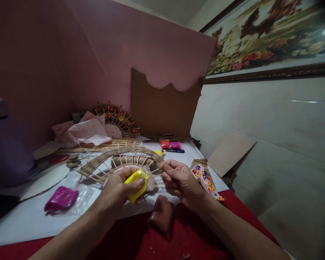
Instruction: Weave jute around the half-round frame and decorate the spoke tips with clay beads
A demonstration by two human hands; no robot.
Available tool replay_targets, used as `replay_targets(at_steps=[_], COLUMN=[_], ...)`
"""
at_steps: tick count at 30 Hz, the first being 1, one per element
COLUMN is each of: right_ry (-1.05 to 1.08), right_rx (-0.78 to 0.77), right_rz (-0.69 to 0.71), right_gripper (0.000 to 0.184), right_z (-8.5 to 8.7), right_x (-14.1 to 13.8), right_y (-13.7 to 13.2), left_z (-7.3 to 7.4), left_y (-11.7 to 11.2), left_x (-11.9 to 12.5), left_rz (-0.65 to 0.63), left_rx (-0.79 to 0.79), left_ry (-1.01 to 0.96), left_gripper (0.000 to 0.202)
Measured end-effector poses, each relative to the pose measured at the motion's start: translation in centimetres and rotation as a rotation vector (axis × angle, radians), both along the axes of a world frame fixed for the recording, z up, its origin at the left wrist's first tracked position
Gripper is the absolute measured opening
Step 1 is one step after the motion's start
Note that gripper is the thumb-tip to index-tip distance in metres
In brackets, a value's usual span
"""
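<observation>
My left hand [121, 186] grips a bright yellow packet of what looks like modelling clay [137, 184], in a see-through bag. To its right, my right hand [180, 180] is closed, thumb and forefinger pinched together; whatever may be between them is too small to make out. Behind both hands stands a half-round frame of thin sticks woven with twine [97, 166], with a roll of twine [134, 161] inside its arch. A magenta packet [61, 198] lies left of my left forearm. Below the hands, a brown packet [162, 216] rests over the red cloth.
Flower-patterned fabric [204, 178] lies to the right. Orange and pink packets [170, 145] and a pen [174, 151] are farther back. A decorated half-round piece [119, 117], pink dotted cloth [83, 131] and brown cardboard [165, 108] stand at the wall. A cardboard disc [47, 180] lies left.
</observation>
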State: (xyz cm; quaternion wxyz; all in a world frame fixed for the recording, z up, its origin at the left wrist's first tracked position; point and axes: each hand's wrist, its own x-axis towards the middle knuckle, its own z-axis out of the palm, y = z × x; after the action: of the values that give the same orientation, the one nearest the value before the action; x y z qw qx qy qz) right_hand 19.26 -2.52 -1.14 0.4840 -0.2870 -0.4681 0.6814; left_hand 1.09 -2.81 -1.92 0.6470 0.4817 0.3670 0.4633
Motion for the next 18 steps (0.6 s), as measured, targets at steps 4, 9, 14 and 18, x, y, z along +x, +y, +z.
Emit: replay_targets(at_steps=[4, 9, 14, 18], right_ry=[-0.085, -0.2, -0.305, -0.345], right_rx=[0.094, 0.197, 0.331, 0.415], right_rz=[-0.09, -0.152, -0.135, -0.184], right_gripper=[0.021, 0.023, 0.021, 0.023], right_z=[-0.09, -0.66, -0.53, -0.41], right_x=[-0.19, -0.51, -0.68, -0.66], right_y=[0.0, 0.06, -0.47, -0.88], left_z=[0.07, -0.07, 0.22, 0.56], left_y=[0.04, -0.03, -0.3, -0.38], left_x=[0.02, -0.1, 0.0, 0.14], left_rz=[-0.022, -0.042, -0.02, -0.013], left_rx=[0.014, 0.04, 0.019, -0.002], left_ry=[0.001, 0.006, 0.0, -0.055], left_gripper=[0.027, 0.025, 0.019, 0.022])
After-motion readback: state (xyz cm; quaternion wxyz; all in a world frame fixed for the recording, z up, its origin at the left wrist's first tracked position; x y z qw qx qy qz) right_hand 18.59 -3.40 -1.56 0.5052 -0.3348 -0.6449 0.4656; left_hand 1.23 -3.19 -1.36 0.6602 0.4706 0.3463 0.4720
